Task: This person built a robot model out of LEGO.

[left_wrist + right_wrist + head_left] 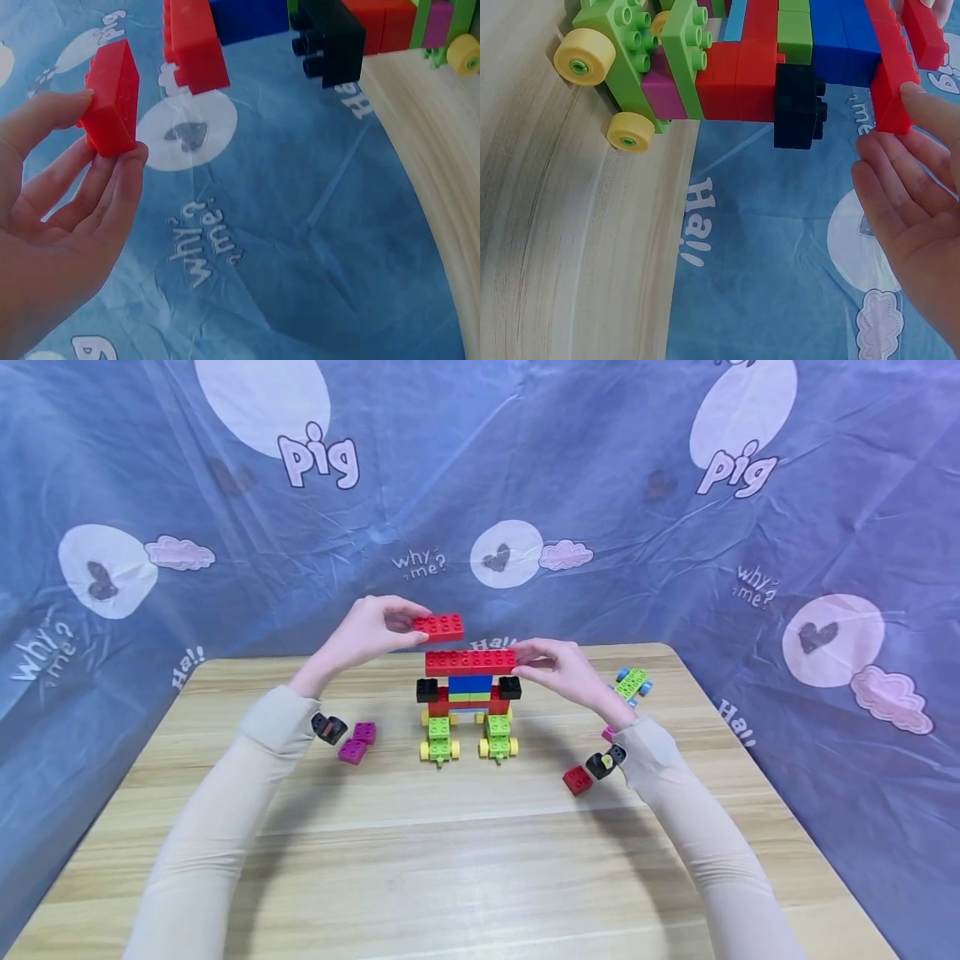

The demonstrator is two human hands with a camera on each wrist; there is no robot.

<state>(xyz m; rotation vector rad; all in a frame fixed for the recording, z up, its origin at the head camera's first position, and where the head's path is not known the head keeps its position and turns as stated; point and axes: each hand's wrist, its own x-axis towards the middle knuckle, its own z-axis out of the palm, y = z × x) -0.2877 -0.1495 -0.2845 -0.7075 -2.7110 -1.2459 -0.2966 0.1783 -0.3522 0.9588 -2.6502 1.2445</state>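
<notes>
My left hand [371, 631] pinches a red toy brick [439, 627] between thumb and fingers, a little above and left of the middle of a built brick structure. Along its top runs a red layer [470, 662] with studs upward. The right hand [558, 672] grips that layer's right end, thumb on one side and fingers beneath in the right wrist view. Below lie blue bricks [470, 683], flanked by black bricks [427, 690], then red and green ones. Green wheeled bases [438, 739] with yellow wheels carry the build. A gap separates the held brick from the red layer.
Two purple bricks [352, 750] lie left of the structure on the wooden table [465, 868]. To the right are a loose red brick [577, 780] and a green base with blue wheels [631, 683]. A patterned blue cloth [420, 502] hangs behind.
</notes>
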